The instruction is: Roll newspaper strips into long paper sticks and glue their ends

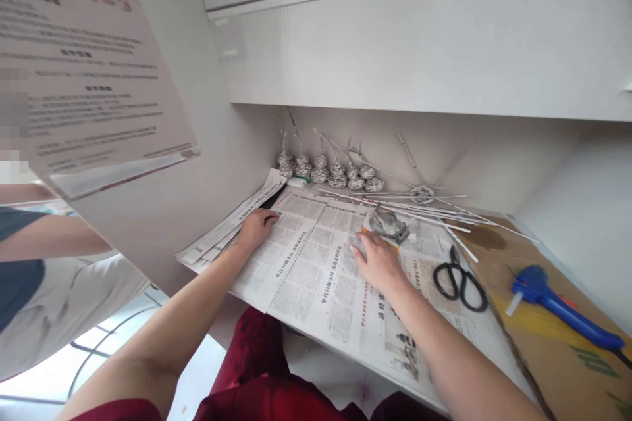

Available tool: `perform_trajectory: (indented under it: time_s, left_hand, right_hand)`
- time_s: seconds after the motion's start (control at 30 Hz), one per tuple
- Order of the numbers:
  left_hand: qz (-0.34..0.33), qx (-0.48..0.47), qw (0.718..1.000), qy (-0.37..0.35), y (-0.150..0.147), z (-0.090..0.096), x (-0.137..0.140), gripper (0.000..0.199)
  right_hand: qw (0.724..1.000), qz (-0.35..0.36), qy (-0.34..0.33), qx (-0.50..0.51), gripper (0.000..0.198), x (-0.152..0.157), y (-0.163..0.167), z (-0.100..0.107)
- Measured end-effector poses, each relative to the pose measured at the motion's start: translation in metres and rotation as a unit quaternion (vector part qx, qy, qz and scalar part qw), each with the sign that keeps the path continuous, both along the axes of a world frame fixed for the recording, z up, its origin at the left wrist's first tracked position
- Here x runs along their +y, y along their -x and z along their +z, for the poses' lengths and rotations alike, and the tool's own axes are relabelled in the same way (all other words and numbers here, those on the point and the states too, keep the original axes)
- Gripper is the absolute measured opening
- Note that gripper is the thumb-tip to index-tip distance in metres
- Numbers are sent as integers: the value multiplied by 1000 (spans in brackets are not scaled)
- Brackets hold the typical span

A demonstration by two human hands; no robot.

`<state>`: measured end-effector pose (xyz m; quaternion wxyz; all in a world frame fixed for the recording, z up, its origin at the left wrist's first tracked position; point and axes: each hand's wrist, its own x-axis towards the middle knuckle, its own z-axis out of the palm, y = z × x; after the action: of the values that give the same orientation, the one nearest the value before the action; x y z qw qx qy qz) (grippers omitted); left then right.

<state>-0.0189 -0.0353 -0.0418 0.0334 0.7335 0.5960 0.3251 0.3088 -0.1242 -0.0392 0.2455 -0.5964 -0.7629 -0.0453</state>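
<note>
A printed newspaper sheet [306, 276] lies spread over the work surface in front of me. On its left part, beside a stack of folded newspapers [232, 218], rests my left hand [257, 229], its fingers loosely bent and lying on the paper. My right hand [380, 262] lies on the sheet's right side with thumb and fingers apart, holding nothing. Just beyond its fingertips is a grey crumpled object [389, 223], whose kind I cannot make out. Black-handled scissors [460, 283] lie to the right of that hand.
Several small gourd-shaped woven paper pieces [337, 174] stand along the back wall. Thin rolled paper sticks [409, 209] and a round woven piece [422, 194] lie near them. A blue glue gun [563, 302] rests on cardboard [538, 348]. Another person's arm [54, 237] shows beyond the left partition.
</note>
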Motion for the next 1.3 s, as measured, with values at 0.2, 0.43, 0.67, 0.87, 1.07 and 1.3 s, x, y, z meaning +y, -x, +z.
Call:
perform_trajectory:
  time_s: [0.2,0.43,0.67,0.87,1.07,1.3]
  left_hand:
    - [87,-54,994,31,1,9,-7,23]
    - [206,38,978,-10,8,14,-11,43]
    - [286,110,950,64,18,4,-3,52]
    - [298,106,948,38,25,5,-3,45]
    - [300,86,950,23,29,6,-3,44]
    - [283,140,948,23,35,14,-1,40]
  right_hand:
    - [993,-83,38,-80,45,-4,-1,12]
    - [986,-114,-26,-117,45,-11,-4,26]
    - [995,16,-53,-79,36,-10,0,22]
    - [997,28,-46,-57,36,-8,0,20]
    - [998,39,-27,-46,36,-9,0,22]
    - [998,46,-2,-41,35,-5,-3,18]
